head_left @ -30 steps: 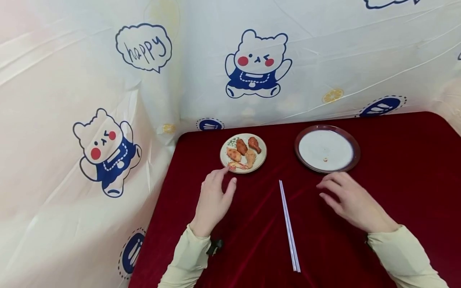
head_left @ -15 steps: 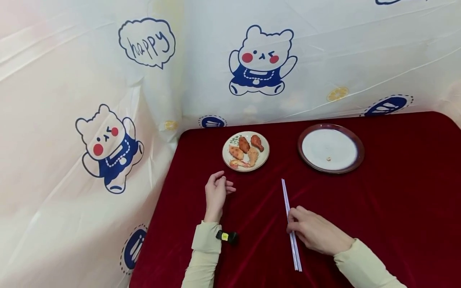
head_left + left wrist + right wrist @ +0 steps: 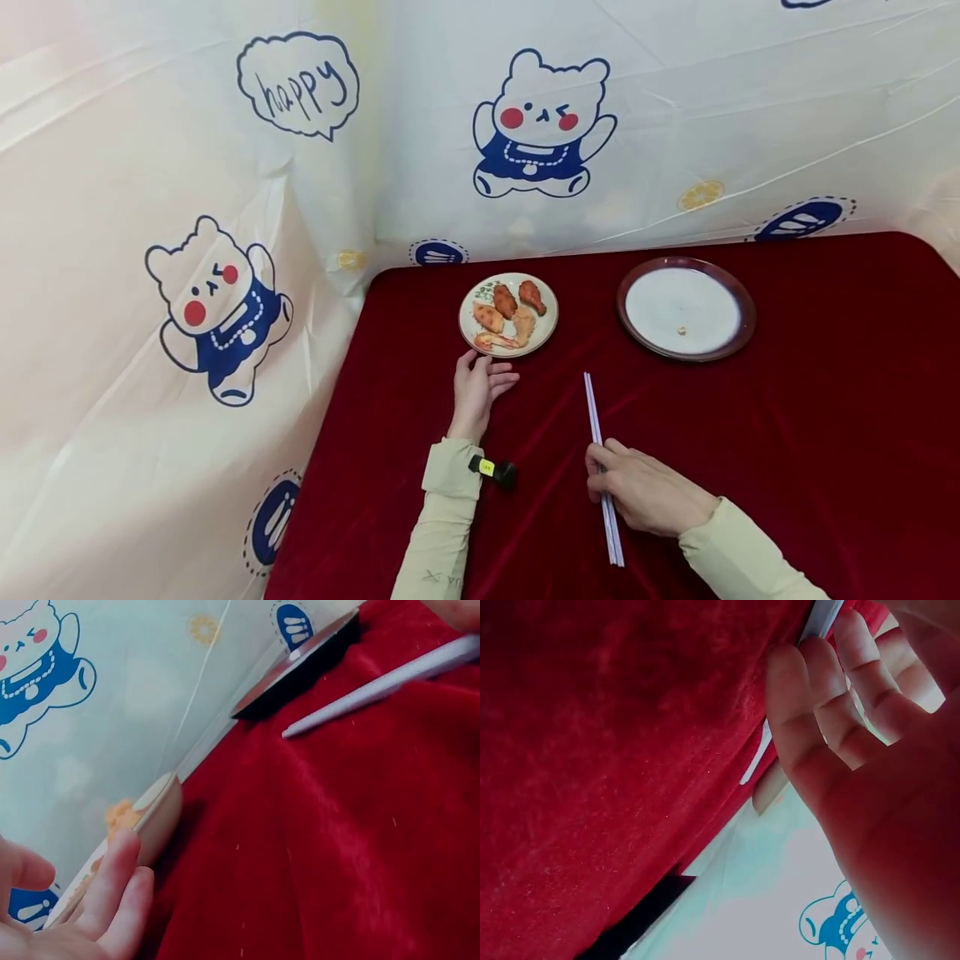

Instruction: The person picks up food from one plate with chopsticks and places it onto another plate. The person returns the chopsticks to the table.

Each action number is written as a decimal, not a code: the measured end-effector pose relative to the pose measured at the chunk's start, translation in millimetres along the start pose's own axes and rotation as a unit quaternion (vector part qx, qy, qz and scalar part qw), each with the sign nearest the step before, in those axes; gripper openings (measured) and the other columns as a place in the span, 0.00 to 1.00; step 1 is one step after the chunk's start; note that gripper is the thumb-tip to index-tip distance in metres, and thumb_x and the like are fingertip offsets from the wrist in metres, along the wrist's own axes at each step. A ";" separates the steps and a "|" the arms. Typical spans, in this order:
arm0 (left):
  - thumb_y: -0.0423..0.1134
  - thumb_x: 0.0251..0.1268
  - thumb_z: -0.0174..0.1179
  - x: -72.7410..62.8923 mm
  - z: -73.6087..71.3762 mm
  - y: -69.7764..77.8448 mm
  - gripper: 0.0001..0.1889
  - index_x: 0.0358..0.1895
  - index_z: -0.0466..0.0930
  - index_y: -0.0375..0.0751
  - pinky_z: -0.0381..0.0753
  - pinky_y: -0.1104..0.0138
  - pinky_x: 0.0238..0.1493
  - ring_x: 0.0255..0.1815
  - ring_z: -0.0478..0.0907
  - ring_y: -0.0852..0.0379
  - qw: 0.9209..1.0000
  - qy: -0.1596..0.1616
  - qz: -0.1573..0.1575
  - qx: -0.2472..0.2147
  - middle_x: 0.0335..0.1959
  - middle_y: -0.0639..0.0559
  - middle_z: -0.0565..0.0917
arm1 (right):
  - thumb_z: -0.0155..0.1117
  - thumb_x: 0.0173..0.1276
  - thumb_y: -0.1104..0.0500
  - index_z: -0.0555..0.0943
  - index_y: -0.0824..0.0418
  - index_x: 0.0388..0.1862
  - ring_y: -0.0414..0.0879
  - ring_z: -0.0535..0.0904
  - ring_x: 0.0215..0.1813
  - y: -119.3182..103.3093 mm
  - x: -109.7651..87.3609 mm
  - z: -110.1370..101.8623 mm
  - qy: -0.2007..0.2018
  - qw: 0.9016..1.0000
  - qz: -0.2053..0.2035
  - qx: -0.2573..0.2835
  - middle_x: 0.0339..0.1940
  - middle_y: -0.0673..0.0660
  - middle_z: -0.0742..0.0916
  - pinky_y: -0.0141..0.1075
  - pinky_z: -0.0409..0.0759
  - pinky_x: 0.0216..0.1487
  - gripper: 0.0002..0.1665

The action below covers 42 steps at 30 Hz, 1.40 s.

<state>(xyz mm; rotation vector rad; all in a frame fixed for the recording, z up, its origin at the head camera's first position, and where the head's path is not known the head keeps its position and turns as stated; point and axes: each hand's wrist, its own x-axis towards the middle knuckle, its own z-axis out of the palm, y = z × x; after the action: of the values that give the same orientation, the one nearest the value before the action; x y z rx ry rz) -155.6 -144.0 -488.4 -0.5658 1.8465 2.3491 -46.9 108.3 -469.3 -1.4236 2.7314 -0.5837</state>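
My left hand (image 3: 480,392) is at the near rim of a small round plate (image 3: 547,321), its fingers loosely extended. In the left wrist view its fingers (image 3: 112,881) overlap the plate's edge. The plate bears several fried chicken pieces, among them a drumstick (image 3: 532,297), and a shrimp-like piece (image 3: 495,341). My right hand (image 3: 648,492) pinches a pair of pale lilac chopsticks (image 3: 613,542) near their middle. They lie lengthwise low over the tablecloth, thin ends pointing away from me. In the right wrist view the curled fingers hide part of the chopsticks (image 3: 821,619).
A larger brown-rimmed plate (image 3: 678,296) with a white middle stands at the back right, a small orange-brown speck (image 3: 682,331) on it. Dark red velvet (image 3: 825,417) covers the table. Behind and to the left hangs a white curtain (image 3: 420,100) printed with cartoon bears.
My right hand has come from beside the brown-rimmed plate down to the chopsticks and taken hold of them. My left hand drew back, turned, then returned to the small plate's near rim.
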 end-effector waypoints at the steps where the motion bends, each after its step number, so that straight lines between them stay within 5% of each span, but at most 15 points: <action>1: 0.38 0.76 0.43 1.5 1.3 -0.3 0.30 0.75 0.43 0.39 0.88 0.61 0.46 0.30 0.86 0.54 1.000 0.002 0.000 -0.007 0.39 0.39 0.83 | 0.63 0.51 0.72 0.82 0.45 0.22 0.36 0.62 0.33 -0.1 0.5 -0.5 -0.003 1.000 0.000 0.001 0.32 0.41 0.73 0.22 0.67 0.30 0.19; 9: 0.37 0.76 0.42 10.7 9.2 -6.1 0.29 0.73 0.39 0.41 0.87 0.58 0.47 0.35 0.87 0.48 0.999 -0.014 -0.018 -0.028 0.46 0.30 0.81 | 0.66 0.50 0.70 0.80 0.45 0.22 0.36 0.64 0.33 0.8 5.1 -1.0 -0.015 1.000 0.000 -0.002 0.31 0.40 0.74 0.24 0.69 0.31 0.17; 22: 0.41 0.78 0.43 15.6 8.2 -14.6 0.31 0.74 0.36 0.43 0.87 0.57 0.48 0.43 0.86 0.41 1.000 -0.010 0.001 -0.017 0.47 0.27 0.81 | 0.72 0.47 0.66 0.79 0.47 0.23 0.36 0.64 0.31 5.8 7.1 -2.1 -0.035 0.999 0.020 -0.006 0.26 0.41 0.73 0.27 0.72 0.33 0.14; 31: 0.42 0.78 0.43 15.0 8.4 -15.4 0.33 0.75 0.33 0.44 0.86 0.55 0.50 0.46 0.85 0.39 1.000 -0.015 0.000 -0.015 0.50 0.24 0.79 | 0.68 0.46 0.69 0.78 0.47 0.21 0.35 0.62 0.30 6.3 6.6 -3.2 -0.056 0.998 0.040 0.004 0.25 0.41 0.72 0.24 0.70 0.29 0.16; 42: 0.39 0.78 0.42 15.9 7.8 -11.8 0.33 0.75 0.32 0.40 0.85 0.52 0.52 0.49 0.82 0.33 0.999 -0.032 -0.006 -0.022 0.51 0.21 0.77 | 0.72 0.45 0.66 0.76 0.45 0.22 0.36 0.61 0.31 10.3 2.8 -1.1 -0.018 0.999 -0.019 -0.025 0.26 0.40 0.73 0.26 0.71 0.33 0.17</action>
<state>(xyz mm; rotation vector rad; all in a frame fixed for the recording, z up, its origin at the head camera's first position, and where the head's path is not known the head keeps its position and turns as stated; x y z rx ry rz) -168.5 -135.9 -503.2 -0.4985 1.7647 2.3770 -56.9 111.8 -471.2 -1.4850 2.7146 -0.4900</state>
